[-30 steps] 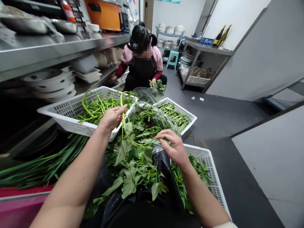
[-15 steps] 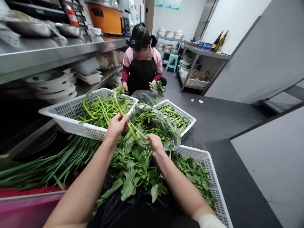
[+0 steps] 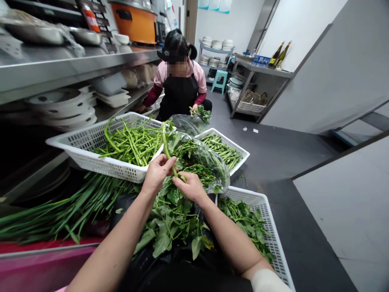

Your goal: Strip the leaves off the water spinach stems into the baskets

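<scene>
My left hand (image 3: 159, 172) is closed round a long green vegetable stem (image 3: 166, 147), whose upper end points away from me. Close beside it, my right hand (image 3: 191, 185) pinches the lower end of the same stem between thumb and fingers. Beneath both hands lies a heap of leafy greens (image 3: 164, 233) on black plastic. Just beyond them, more greens fill a clear plastic bag (image 3: 220, 172). Bare green stems (image 3: 130, 142) lie in a white basket (image 3: 97, 162) ahead on the left.
Another white basket (image 3: 275, 227) holds leafy greens at right; a further basket (image 3: 245, 154) holds stems. Long green leaves (image 3: 60, 215) lie at left by a pink container (image 3: 39, 269). A co-worker (image 3: 182, 89) crouches opposite, holding greens. A steel shelf (image 3: 69, 67) runs along the left.
My hands have come closer together on the stem, and leaves along its lower part no longer show. The co-worker's one arm has reached out toward the lower shelf.
</scene>
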`<act>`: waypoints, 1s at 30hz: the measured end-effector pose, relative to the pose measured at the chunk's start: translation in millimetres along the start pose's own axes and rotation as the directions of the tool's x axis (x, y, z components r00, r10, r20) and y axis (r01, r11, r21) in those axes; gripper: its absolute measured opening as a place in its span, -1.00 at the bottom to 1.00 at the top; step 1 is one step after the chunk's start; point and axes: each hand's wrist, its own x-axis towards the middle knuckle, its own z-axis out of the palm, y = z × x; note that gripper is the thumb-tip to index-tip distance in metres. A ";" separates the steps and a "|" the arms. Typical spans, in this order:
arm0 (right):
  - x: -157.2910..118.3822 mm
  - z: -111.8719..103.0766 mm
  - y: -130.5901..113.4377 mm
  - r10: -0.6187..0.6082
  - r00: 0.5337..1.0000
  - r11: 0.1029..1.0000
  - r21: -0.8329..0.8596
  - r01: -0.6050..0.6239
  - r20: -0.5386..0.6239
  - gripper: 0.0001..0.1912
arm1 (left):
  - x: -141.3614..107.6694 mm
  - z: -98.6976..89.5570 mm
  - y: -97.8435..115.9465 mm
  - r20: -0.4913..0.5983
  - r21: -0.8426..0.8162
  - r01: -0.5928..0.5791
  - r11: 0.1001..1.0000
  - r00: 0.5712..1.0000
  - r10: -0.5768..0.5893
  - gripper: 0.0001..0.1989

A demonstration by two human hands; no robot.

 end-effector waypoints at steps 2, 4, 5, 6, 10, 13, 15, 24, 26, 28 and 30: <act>7.4 2.4 10.0 0.168 0.985 0.947 0.283 -0.153 -0.030 -0.74 | -3.3 4.2 -4.5 -0.035 -0.049 -0.012 0.999 0.999 0.010 -0.57; 7.9 -7.1 21.8 0.369 0.925 0.808 0.524 -0.271 -0.091 -0.74 | -6.1 7.9 -9.2 -0.077 -0.102 -0.017 0.995 0.997 0.009 -0.57; 4.1 -17.4 28.9 0.438 0.890 0.756 0.587 -0.288 -0.128 -0.73 | -7.3 8.5 -10.9 -0.088 -0.118 -0.006 0.993 0.996 -0.004 -0.57; -2.9 -31.2 37.1 0.476 0.865 0.740 0.603 -0.297 -0.158 -0.72 | -8.2 8.1 -12.0 -0.085 -0.120 0.017 0.993 0.996 -0.027 -0.58; -58.1 -103.1 72.2 0.444 0.877 0.893 0.167 -0.418 -0.181 -0.71 | -10.9 -2.8 -11.8 0.071 -0.003 0.183 0.983 0.981 -0.183 -0.61; -102.7 -134.1 78.2 0.358 0.876 0.836 -0.307 -0.455 -0.323 -0.77 | -14.4 -9.0 -16.6 0.225 0.092 0.255 0.963 0.936 -0.269 -0.49; -118.0 -127.2 67.2 0.339 0.895 0.852 -0.310 -0.423 -0.289 -0.70 | -18.3 -7.4 -24.6 0.268 0.151 0.251 0.956 0.921 -0.284 -0.41; -53.9 18.5 44.9 0.431 0.851 0.705 0.478 -0.525 0.299 -0.49 | -62.4 -11.5 -40.1 0.166 0.608 -0.065 0.792 0.985 -0.047 -0.66; -47.3 36.6 48.4 0.437 0.842 0.569 0.628 -0.531 0.317 -0.53 | -74.2 -20.6 -40.2 0.123 0.665 -0.066 0.744 0.992 -0.022 -0.81; -47.8 49.2 48.9 0.436 0.871 0.510 0.736 -0.446 0.226 -0.60 | -82.9 -28.5 -43.5 0.079 0.687 -0.037 0.725 0.997 -0.024 -0.85; -51.4 59.2 48.1 0.439 0.887 0.494 0.787 -0.370 0.141 -0.66 | -87.0 -34.3 -49.1 0.046 0.679 0.008 0.734 0.998 -0.053 -0.85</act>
